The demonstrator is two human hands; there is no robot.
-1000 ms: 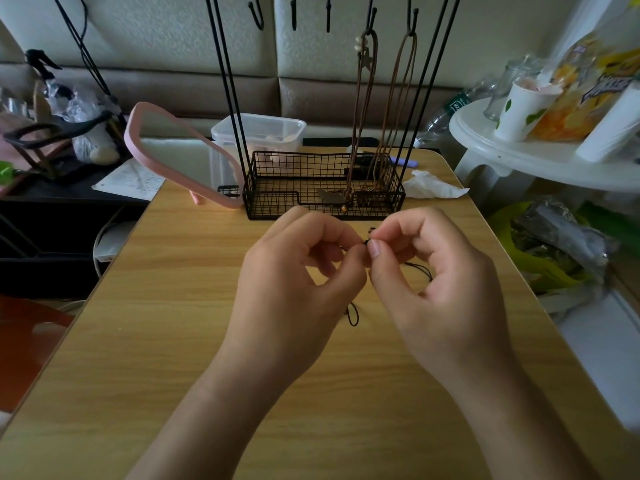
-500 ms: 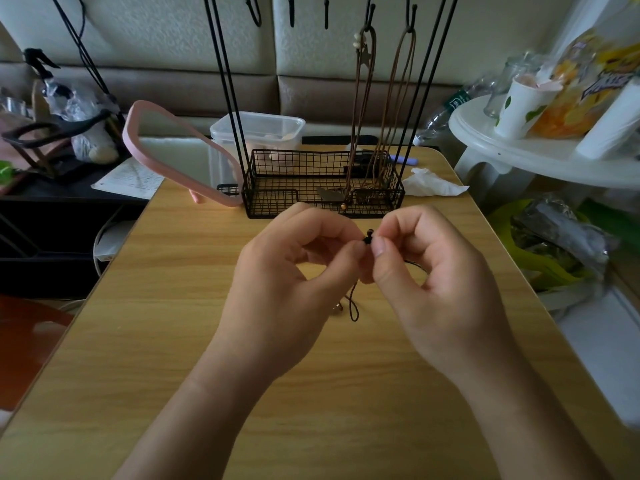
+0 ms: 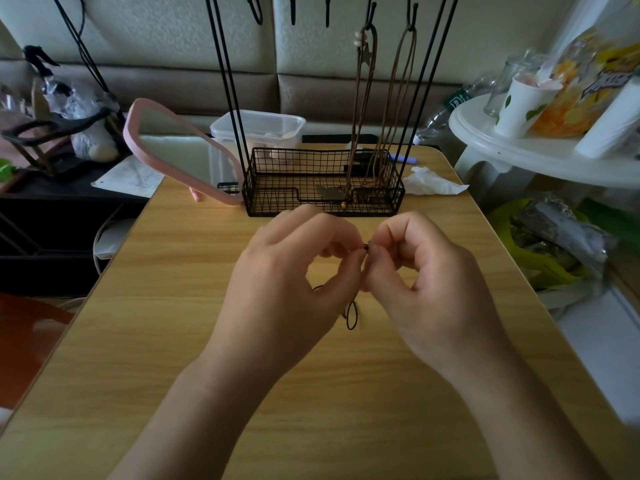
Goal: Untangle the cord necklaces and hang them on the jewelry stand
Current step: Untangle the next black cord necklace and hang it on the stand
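Observation:
My left hand [image 3: 287,282] and my right hand [image 3: 426,285] meet fingertip to fingertip above the wooden table [image 3: 173,341]. Both pinch a thin black cord necklace [image 3: 352,315] at a small dark bead where the thumbs touch. A short loop of the cord hangs down between my palms; the rest is hidden by my hands. Behind them stands the black wire jewelry stand [image 3: 323,181] with a basket base and tall rods. Two brown cord necklaces [image 3: 363,109] hang from its top hooks, their pendants lying in the basket.
A pink-framed mirror [image 3: 166,147] leans left of the stand, with a clear plastic tub [image 3: 258,128] behind it. A crumpled tissue [image 3: 431,183] lies at the stand's right. A white side table [image 3: 540,157] with a paper cup and bottles stands at the far right.
My hands have stayed pinched together on the cord and shifted only slightly. The hanging loop of cord between my palms now dangles a little lower.

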